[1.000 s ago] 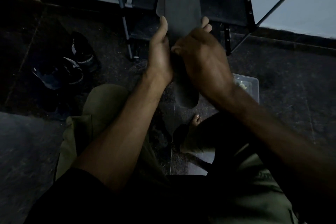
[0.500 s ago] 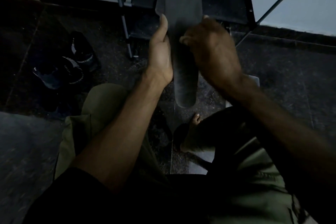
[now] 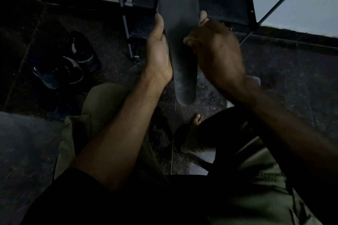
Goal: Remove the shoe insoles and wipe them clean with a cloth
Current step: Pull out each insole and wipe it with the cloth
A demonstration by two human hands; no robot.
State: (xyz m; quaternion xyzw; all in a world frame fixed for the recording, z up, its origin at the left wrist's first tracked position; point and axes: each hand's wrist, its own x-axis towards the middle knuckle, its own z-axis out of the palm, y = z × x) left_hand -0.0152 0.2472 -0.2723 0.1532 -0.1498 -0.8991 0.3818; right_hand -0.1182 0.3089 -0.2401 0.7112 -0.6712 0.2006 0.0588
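Dark grey insole [image 3: 180,29], matte, smooth, held upright, toe up. Left hand [image 3: 159,55] cradles its edge, fingertips behind; right hand [image 3: 215,51] curled against its face, cloth unseen.

The insole [image 3: 178,29] runs off the frame at twelve o'clock, and the blurred right hand [image 3: 217,55] hides any cloth.
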